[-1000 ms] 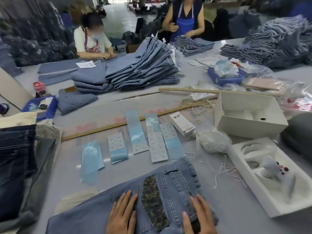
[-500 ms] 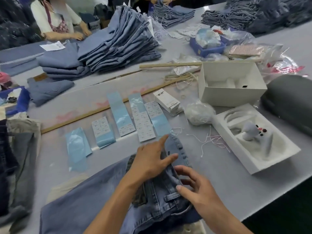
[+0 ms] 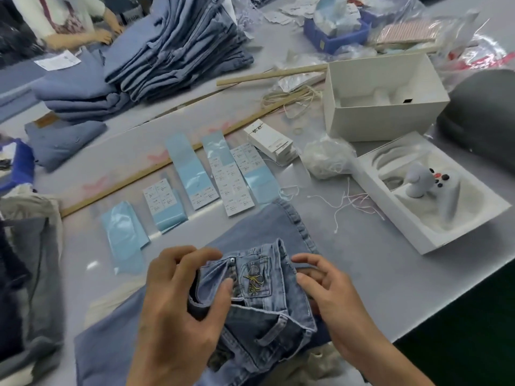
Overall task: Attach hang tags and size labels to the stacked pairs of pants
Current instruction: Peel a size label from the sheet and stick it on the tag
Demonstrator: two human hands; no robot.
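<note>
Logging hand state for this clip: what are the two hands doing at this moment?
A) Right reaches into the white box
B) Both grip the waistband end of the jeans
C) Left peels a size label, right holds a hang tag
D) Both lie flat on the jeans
B: the left hand and right hand both curl round the folded-back waistband of the jeans, holding no tag or label.

your jeans [image 3: 267,310] are faded light blue with a yellow embroidered squiggle on the small pocket. beyond them you have pale blue strips [image 3: 189,168] carrying white labels [image 3: 237,188] with fine dark print. the boxes [image 3: 384,96] are white, the bin [image 3: 334,37] deep blue, the folded stack [image 3: 172,48] slate blue, the table [image 3: 376,260] pale grey.
</note>
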